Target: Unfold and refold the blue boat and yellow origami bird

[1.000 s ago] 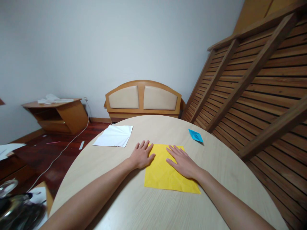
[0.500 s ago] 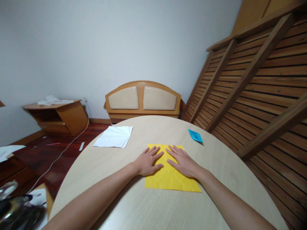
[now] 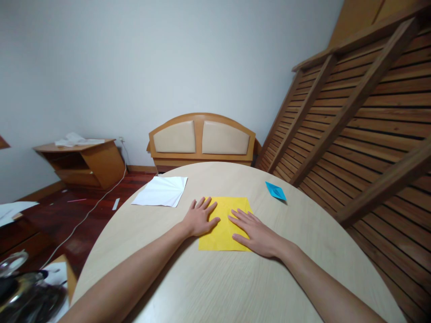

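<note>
Currently, yellow sheet (image 3: pixel 220 243): flat on the table (image 3: pixel 215 287) in front of the person, partly under both hands; whether it is one layer or several, I cannot tell.
Left hand (image 3: pixel 198 220): palm down, fingers straight and spread, thumb well apart, gripping nothing. Only part of it crosses the sheet's left edge, so that side might slip if the other hand dragged at the paper.
Right hand (image 3: pixel 257 232): palm down across the sheet's right edge, fingers fanned and nearly straight, pinching nothing. An uneven push from this side could swing the sheet askew.
Gap between hands: bare yellow paper; pressing inward from both sides could buckle it and leave a stray wrinkle.
Near edge of sheet: mostly uncovered, so a low wrist or forearm drawn back could catch and curl it.
Blue folded piece (image 3: pixel 276 192): well apart, beyond the right hand and near the table's rim; a wide outward sweep could knock it off.
White sheet (image 3: pixel 160 192): beyond the left hand, up against the rim; being loose and light, it could slide over if brushed or caught by a draught.
</note>
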